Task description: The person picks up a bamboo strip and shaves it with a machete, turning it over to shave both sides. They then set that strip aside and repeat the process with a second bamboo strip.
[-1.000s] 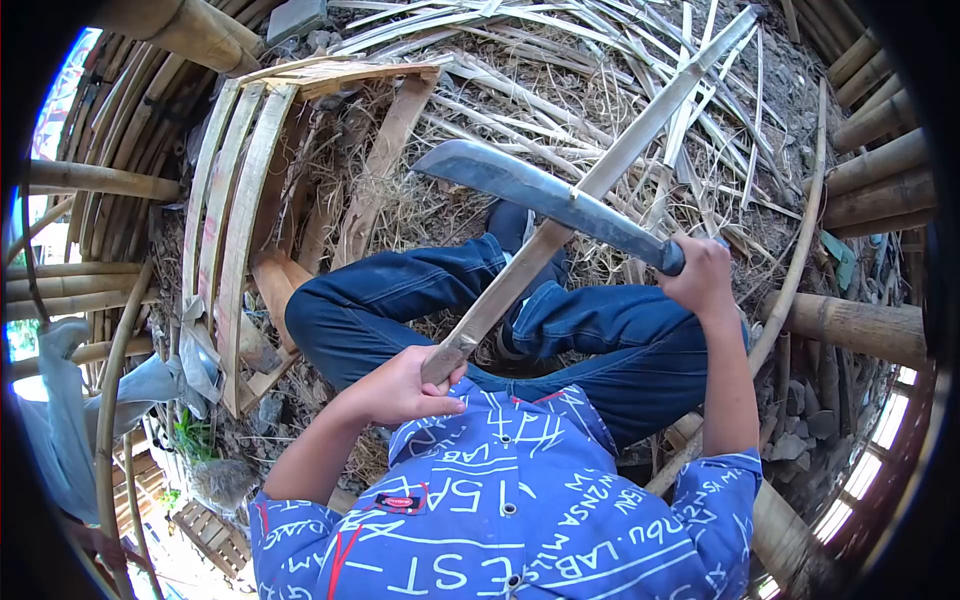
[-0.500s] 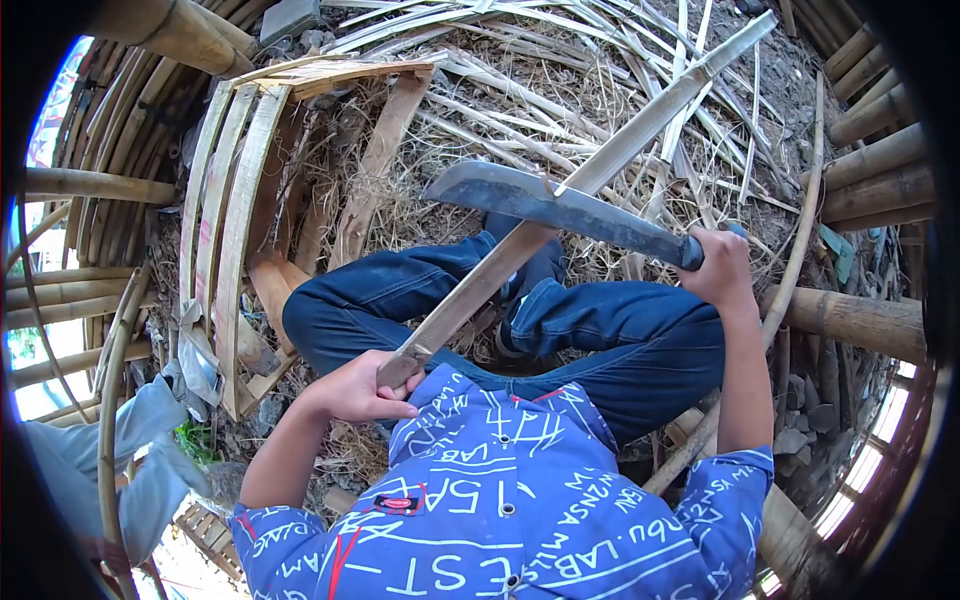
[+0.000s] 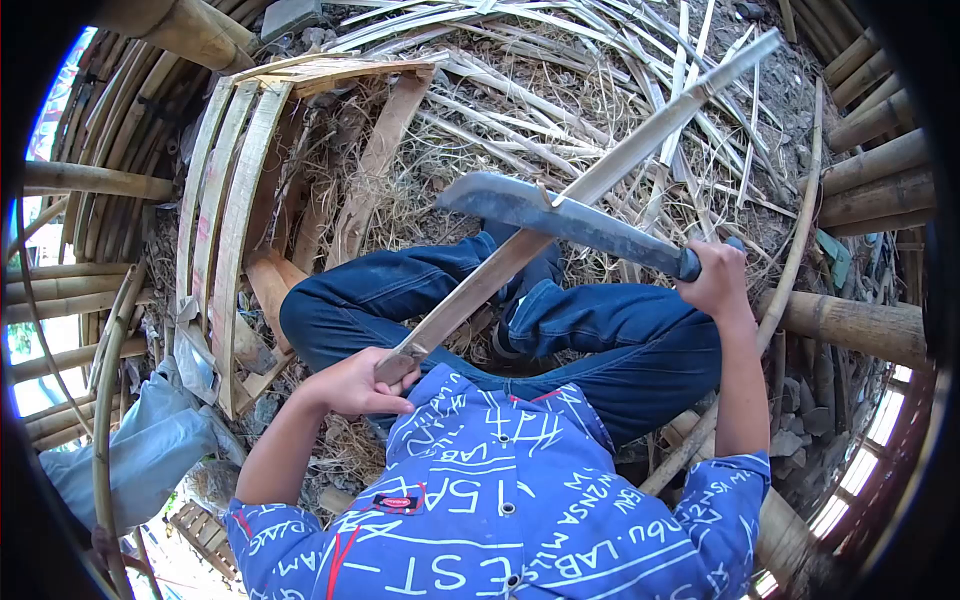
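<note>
My left hand [image 3: 362, 382] is closed around the near end of a long split bamboo strip [image 3: 480, 280], which slants up and away to the right across my crossed legs. In my right hand [image 3: 716, 276] is the dark handle of a machete [image 3: 610, 228]. Its broad blade points left and crosses the bamboo strip about midway, touching it. A small curled shaving [image 3: 548, 198] stands at the blade's upper edge where the two meet.
A slatted wooden crate [image 3: 245, 200] stands at the left. Thin bamboo strips [image 3: 520, 80] and fibrous shavings cover the ground ahead. Bamboo poles [image 3: 860, 325] form the right side. Another person's grey-blue clothing [image 3: 150, 450] shows at lower left.
The machete has shifted slightly to the right and downward along the strip, toward me. My left hand stays nearly in place. The other person's clothing at lower left has moved.
</note>
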The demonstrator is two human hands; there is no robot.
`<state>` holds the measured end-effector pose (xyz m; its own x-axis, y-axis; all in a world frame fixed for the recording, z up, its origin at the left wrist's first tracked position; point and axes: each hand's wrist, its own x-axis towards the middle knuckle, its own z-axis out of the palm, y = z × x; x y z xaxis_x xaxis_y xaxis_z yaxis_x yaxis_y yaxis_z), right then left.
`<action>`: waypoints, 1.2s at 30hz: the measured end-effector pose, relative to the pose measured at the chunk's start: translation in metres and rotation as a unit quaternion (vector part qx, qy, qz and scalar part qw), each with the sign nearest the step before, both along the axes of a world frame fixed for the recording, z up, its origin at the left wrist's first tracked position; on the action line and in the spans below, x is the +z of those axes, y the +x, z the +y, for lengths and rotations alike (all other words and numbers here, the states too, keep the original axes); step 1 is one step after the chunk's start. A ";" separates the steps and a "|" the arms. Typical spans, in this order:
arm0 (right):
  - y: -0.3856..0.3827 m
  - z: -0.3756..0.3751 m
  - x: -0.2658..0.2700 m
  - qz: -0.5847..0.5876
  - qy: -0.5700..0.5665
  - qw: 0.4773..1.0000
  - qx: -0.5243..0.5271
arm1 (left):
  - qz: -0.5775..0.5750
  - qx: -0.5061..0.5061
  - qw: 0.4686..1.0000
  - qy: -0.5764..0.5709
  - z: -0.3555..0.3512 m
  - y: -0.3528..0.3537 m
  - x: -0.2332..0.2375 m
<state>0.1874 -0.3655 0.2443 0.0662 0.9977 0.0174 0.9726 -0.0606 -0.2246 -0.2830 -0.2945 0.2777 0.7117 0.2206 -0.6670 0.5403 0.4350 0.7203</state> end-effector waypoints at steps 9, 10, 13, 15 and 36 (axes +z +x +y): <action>-0.015 -0.002 -0.011 0.013 0.037 0.997 -0.066 | 0.005 0.026 1.000 0.014 -0.006 0.037 -0.014; -0.013 -0.002 -0.012 0.001 0.040 0.997 -0.068 | 0.004 0.023 1.000 0.013 -0.006 0.039 -0.013; -0.008 0.000 -0.006 -0.018 0.027 0.995 -0.089 | -0.007 0.037 0.999 0.022 -0.007 0.044 -0.003; -0.001 -0.003 -0.003 -0.020 0.033 0.996 -0.085 | -0.007 0.031 0.999 0.027 -0.005 0.039 0.008; 0.000 -0.031 0.010 0.161 0.059 0.973 -0.158 | 0.033 0.288 0.957 -0.024 0.031 -0.019 0.002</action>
